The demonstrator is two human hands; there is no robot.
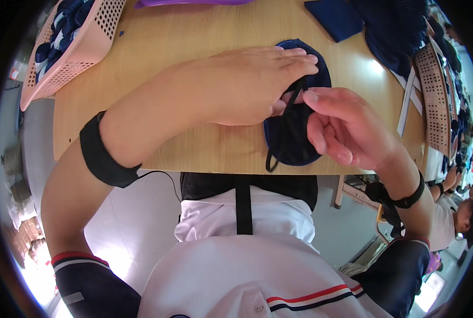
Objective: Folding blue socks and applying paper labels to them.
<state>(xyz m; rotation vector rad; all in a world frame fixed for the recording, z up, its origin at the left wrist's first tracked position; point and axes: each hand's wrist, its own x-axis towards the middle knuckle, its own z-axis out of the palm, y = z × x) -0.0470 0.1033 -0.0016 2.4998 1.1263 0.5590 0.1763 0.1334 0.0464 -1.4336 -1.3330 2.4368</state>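
A dark navy oval fabric piece [321, 74], looking like an eye mask, lies near the table's front edge. A black cord-like strap [271, 161] runs across it and loops at its lower left end. My left hand [252, 82] is over the upper part, some fingers stretched across the fabric and others curled beneath the palm by the strap. Thumb and index finger of my right hand [347, 122] pinch the strap close to my left fingers; its other fingers are loosely bent above the fabric. The left palm hides part of the piece.
A pink basket [83, 53] with navy and white bundles stands at the left. Beyond the piece lie a folded navy cloth [335, 20] and a dark fabric pile [390, 32]. Rulers [406, 106] and another basket [435, 95] are right; a purple item [194, 2] is at the back.
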